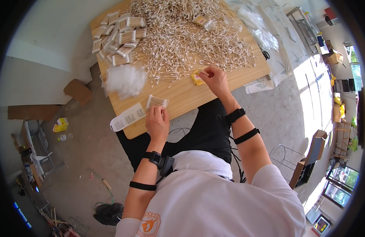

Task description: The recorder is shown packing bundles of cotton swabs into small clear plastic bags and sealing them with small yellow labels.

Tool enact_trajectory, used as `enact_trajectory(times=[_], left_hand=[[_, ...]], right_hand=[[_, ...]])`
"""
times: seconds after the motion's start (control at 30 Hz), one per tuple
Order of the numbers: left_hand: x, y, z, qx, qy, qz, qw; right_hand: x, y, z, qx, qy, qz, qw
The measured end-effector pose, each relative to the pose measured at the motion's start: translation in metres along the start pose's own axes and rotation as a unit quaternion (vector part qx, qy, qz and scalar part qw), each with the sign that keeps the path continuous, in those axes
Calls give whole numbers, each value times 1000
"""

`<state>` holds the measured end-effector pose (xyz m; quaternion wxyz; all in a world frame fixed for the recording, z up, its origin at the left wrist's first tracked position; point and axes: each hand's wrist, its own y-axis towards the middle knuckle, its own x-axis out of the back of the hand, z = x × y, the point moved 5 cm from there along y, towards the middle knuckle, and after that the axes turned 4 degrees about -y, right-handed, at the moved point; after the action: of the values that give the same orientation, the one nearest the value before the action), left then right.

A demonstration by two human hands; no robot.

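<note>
swab bundle [157,101] lies at the left hand [156,123], right hand [216,83] apart.

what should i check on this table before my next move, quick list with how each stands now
1. Left hand at the swab row: ok, fingertips at its near edge.
2. Right hand at the yellow packet: ok, fingers beside it; firmness of grip cannot tell.
3. Swab row clear of the loose heap: ok, bare table shows between them.
4. Clear bags uncovered: ok, lying left of the heap.
5. Printed strip fully on the table: not ok, its rounded end juts past the left edge.
6. Count in the swab row: cannot tell, too small to count surely.
</note>
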<state>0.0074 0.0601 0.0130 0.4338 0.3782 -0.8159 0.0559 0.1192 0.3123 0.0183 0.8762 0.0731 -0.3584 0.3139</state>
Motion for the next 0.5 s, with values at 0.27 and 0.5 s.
enact_trajectory(times=[0.27, 0.5], left_hand=[[34, 4, 14, 118, -136, -38, 983], [36, 5, 15, 112, -156, -39, 981]], right_hand=[[-73, -54, 11, -42, 136, -78, 987], [-106, -93, 98, 57, 106, 1, 993]])
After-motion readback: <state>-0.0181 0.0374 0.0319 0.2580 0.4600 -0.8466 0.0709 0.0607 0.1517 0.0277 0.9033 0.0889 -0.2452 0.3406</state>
